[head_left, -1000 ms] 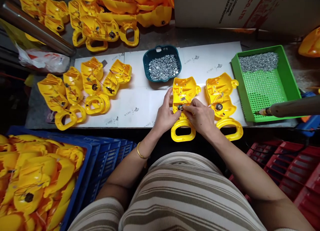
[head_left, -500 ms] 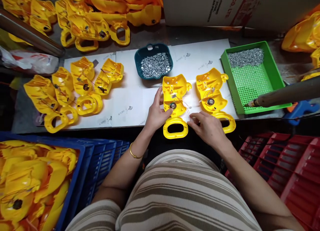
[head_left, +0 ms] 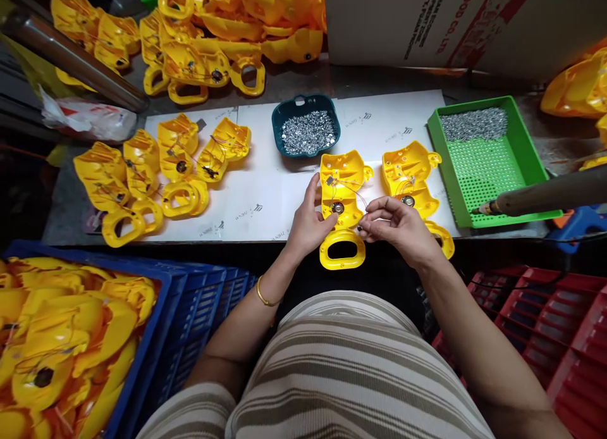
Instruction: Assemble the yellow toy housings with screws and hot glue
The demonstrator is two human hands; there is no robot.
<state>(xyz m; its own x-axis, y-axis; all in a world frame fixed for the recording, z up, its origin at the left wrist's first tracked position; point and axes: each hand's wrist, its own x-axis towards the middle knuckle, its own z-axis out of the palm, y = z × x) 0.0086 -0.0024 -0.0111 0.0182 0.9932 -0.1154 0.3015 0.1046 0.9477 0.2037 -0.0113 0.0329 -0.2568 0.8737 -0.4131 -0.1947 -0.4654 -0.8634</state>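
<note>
yellow shell (head_left: 344, 164) right between the hands, long axis running away from the body, its handle loop (head_left: 341, 265) at the near end, and it's the left hand (head_left: 307, 225) that's closer, touching! that hand is half curled, fingers along the shell's left edge, thumb over the rim just beside the round speaker (head_left: 337, 208). over on the right edge, the right hand (head_left: 396, 225) is pinched nearly closed, thumb against fingertips, on what looks like a small dark piece (head_left: 360, 228), with thin wires (head_left: 359, 197) trailing from the shell to those fingers; the exact grip is too small to tell. a second shell (head_left: 408, 160) lies just beyond the right hand. containers now: ahead of the left hand, a dark tub (head_left: 275, 129) heaped with shiny metal bits (head_left: 309, 132); farther right, past the right hand, a green basket (head_left: 526, 142), more metal pieces (head_left: 474, 123) bunched at its far end; low to the left, a blue crate (head_left: 159, 306) piled with yellow shells (head_left: 66, 312).
</note>
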